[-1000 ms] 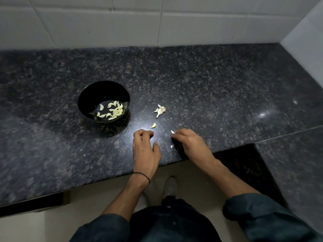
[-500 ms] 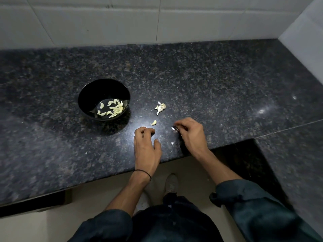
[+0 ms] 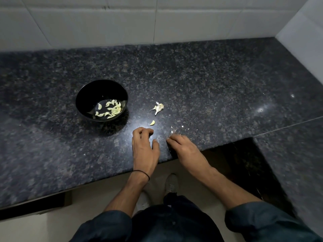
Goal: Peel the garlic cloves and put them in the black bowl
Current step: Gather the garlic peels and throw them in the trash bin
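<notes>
The black bowl [image 3: 82, 95] stands on the dark granite counter and holds several peeled garlic cloves [image 3: 112, 109]. One peeled clove [image 3: 152, 122] lies on the counter just beyond my left hand [image 3: 145, 149]. That hand rests near the front edge with loosely curled fingers and holds nothing I can see. Farther back lies a garlic remnant with papery skin [image 3: 159, 107]. My right hand [image 3: 183, 147] is blurred. Its fingers reach out low over the counter towards small white skin scraps [image 3: 172, 131].
The granite counter [image 3: 209, 88] runs back to a white tiled wall [image 3: 157, 23]. It steps down into a dark gap [image 3: 244, 159] at the right front. More skin flecks [image 3: 182, 126] lie right of my hands. My shoes show on the floor below.
My right hand had lifted a small scrap in a pinch; it has now dropped back to the counter with fingers stretched out. A fleck lies farther right. The left hand stayed put.
</notes>
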Demonstrator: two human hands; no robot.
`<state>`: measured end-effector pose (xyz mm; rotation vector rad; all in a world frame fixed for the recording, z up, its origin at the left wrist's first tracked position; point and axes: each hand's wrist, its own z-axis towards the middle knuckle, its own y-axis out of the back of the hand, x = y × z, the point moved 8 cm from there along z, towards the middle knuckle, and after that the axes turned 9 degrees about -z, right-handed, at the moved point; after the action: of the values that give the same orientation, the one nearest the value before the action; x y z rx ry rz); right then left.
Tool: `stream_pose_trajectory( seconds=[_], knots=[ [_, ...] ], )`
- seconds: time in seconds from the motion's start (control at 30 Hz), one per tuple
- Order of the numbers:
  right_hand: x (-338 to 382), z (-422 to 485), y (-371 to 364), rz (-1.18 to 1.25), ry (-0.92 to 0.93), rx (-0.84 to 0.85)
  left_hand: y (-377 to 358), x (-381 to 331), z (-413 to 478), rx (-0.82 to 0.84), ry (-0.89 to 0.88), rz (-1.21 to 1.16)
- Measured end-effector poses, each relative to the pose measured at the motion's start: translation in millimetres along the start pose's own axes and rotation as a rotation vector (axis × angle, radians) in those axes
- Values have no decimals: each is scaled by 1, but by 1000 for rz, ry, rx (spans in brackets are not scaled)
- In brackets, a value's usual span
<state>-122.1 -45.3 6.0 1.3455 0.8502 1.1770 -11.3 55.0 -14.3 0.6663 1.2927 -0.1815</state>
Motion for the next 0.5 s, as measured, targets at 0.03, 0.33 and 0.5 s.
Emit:
stream_pose_trajectory(
  seconds=[0.03,0.33,0.5],
  knots=[
    [-1,0,2,-4,-10,-39,0,0,0,-1,2,-2],
    [-2,15,4,-80,1,-73,1,-2,-1,9,-1,3],
    [2,18,1,-140,-14,-72,1,-3,0,33,6,21]
  ],
)
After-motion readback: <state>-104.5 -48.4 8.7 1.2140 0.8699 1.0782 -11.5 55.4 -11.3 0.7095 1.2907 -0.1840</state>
